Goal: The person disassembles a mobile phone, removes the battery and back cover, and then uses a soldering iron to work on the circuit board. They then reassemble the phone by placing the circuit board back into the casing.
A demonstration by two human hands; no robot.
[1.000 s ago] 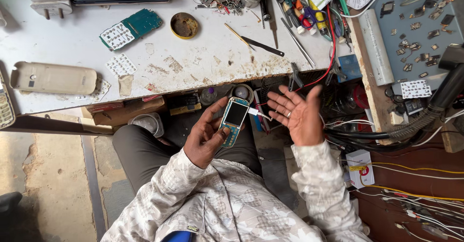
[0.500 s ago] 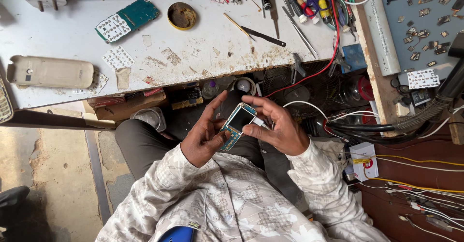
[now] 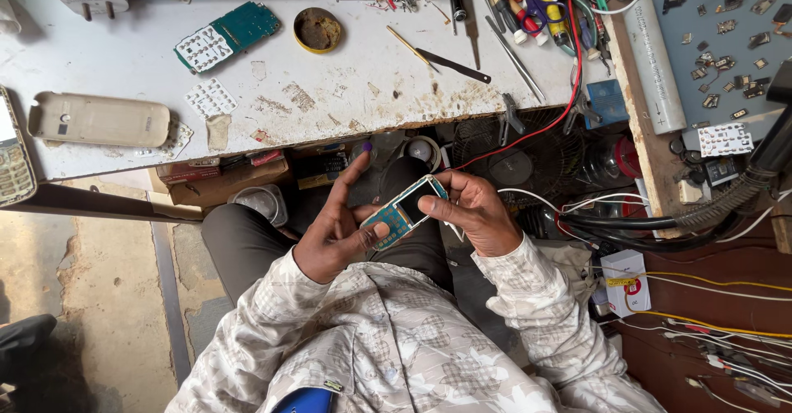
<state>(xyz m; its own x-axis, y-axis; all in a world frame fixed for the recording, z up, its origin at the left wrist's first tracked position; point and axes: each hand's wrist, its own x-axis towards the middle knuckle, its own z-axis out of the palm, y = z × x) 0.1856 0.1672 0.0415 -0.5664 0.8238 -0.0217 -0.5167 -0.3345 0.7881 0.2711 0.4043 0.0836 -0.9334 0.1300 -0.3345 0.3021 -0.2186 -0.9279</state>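
Over my lap, both hands hold a small phone circuit board (image 3: 402, 209) with a dark screen and a teal keypad area. My left hand (image 3: 334, 231) grips its lower end, thumb pressed on the keypad. My right hand (image 3: 468, 212) closes around the screen end from the right, fingers curled over its edge. The board tilts up toward the right. My patterned sleeves and dark trousers fill the lower part of the head view.
A worn white workbench (image 3: 346, 99) lies ahead with a green circuit board (image 3: 228, 35), a beige phone back cover (image 3: 99, 120), a round tin (image 3: 317, 28), tweezers (image 3: 451, 64) and several tools. Cables (image 3: 652, 223) and a small white box (image 3: 624, 283) sit at right.
My right hand, open and apart a second ago, has closed onto the phone board. The board is now held by both hands and tilted more to the right.
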